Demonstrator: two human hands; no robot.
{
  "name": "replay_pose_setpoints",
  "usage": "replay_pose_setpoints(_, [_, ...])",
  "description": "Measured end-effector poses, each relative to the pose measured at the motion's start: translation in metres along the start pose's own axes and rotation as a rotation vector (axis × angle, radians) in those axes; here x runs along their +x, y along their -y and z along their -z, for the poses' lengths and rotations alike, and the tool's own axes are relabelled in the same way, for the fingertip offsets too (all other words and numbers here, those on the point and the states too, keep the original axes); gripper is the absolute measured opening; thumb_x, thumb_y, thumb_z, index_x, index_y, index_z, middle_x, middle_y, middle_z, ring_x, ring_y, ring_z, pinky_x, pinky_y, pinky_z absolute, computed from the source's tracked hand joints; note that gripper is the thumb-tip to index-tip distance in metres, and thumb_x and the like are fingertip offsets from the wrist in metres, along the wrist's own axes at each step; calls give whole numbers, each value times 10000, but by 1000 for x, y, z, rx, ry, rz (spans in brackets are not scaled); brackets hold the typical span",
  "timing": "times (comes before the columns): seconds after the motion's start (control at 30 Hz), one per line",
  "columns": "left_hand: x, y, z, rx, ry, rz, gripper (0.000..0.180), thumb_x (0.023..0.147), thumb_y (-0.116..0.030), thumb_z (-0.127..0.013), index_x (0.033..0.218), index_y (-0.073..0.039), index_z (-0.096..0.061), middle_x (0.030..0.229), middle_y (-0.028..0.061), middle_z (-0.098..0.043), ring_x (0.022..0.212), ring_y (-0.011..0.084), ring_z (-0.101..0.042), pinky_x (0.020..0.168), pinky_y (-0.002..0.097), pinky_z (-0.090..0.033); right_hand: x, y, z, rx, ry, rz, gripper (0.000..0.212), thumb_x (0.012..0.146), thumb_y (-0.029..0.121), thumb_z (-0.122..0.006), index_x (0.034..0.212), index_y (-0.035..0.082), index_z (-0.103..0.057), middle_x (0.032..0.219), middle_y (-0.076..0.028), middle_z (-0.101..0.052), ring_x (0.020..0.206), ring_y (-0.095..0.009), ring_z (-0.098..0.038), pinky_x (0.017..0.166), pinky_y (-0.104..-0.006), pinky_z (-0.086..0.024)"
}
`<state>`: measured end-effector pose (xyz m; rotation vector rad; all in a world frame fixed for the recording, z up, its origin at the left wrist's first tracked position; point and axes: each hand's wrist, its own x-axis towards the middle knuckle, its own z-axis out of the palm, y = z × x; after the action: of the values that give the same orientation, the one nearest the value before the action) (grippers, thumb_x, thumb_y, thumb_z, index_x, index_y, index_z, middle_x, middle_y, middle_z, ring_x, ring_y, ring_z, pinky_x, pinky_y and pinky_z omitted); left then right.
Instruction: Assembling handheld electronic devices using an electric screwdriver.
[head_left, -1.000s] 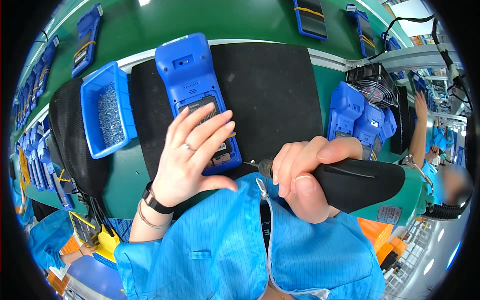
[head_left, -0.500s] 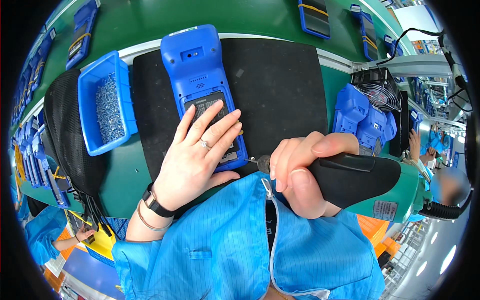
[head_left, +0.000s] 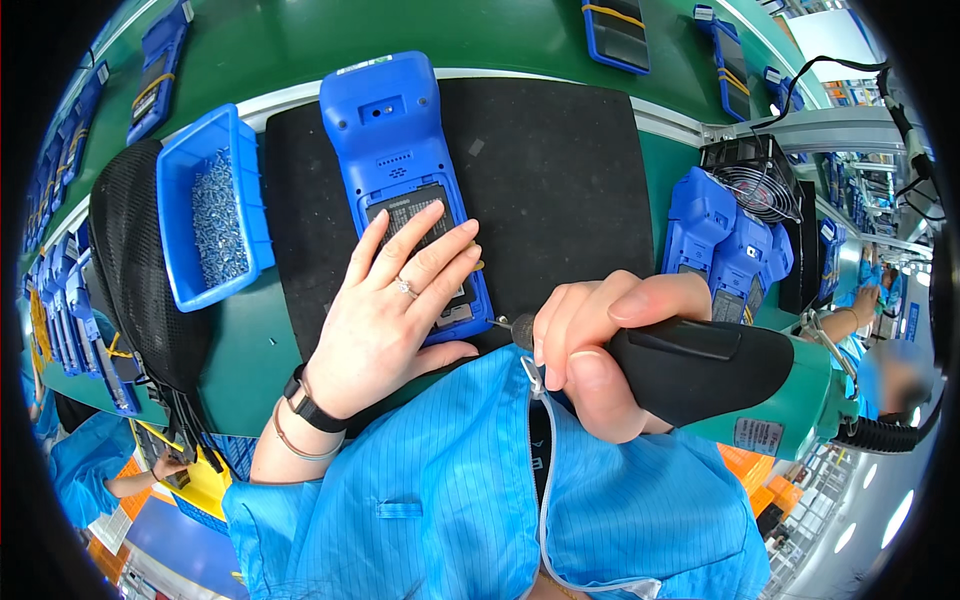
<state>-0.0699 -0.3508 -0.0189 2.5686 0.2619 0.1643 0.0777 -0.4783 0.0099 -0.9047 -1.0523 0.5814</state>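
A blue handheld terminal (head_left: 385, 115) lies face down on the black mat, its battery compartment toward me. My left hand (head_left: 385, 310) rests flat across its black battery (head_left: 420, 210), fingers stretched out and slightly apart. Wrapped in the fingers of my right hand (head_left: 615, 340) is an electric screwdriver (head_left: 700, 370) with a black grip and a green body. It is held nearly level, its tip pointing left at the terminal's lower right corner. Whether the bit sits in a screw there is too small to tell.
The black mat (head_left: 550, 170) lies under the terminal. To its left stands a blue bin (head_left: 168, 220) of small screws beside a black mesh-covered object (head_left: 135, 270). More blue terminals (head_left: 700, 215) are stacked at right near a fan (head_left: 755, 185). Banded terminals (head_left: 617, 35) ride on the green belt beyond.
My right hand and the screwdriver have shifted slightly left, with the tool's rear end a little lower. Banded terminals at the far side have slid left. My left hand stays nearly still.
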Motion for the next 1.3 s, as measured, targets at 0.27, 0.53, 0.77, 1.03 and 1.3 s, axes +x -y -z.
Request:
replay_pose_setpoints(0.27, [0,0,0,4,2,2,815,549,-325,-793,1268,-66,-509,1385,73,-441,1333,311,-336,1099,514,-215,0,-4,-1,-22,-8,38,402,739,-136,-585,1093,-47,-415,693,-94,-563,569,-120,-527,508,-233,-413])
replay_pose_setpoints(0.53, [-1,0,0,-5,7,6,820,545,-318,-802,1270,-71,-509,1385,73,-440,1337,310,-330,1101,512,-213,-1,-4,2,14,-24,17,406,741,-140,-578,1099,-45,-411,695,-107,-569,596,-135,-554,517,-245,-437])
replay_pose_setpoints(0.77, [0,-1,0,5,10,7,810,554,-329,-802,1265,-70,-512,1382,75,-443,1336,312,-330,1101,511,-211,-3,-5,3,96,-54,8,395,764,-128,-578,1107,-30,-408,709,-108,-558,580,-136,-558,503,-251,-455])
replay_pose_setpoints(1.03, [1,-1,0,3,7,6,802,560,-331,-800,1260,-65,-514,1379,76,-447,1333,314,-336,1098,512,-214,-5,-5,4,141,-71,9,395,771,-126,-579,1110,-25,-404,723,-118,-550,583,-149,-560,505,-262,-458])
replay_pose_setpoints(1.3, [0,0,0,-3,9,9,801,561,-335,-799,1263,-76,-514,1382,74,-446,1336,309,-334,1100,511,-212,-6,-5,4,142,-88,-6,409,770,-125,-579,1123,-13,-405,723,-118,-556,591,-159,-565,517,-273,-465])
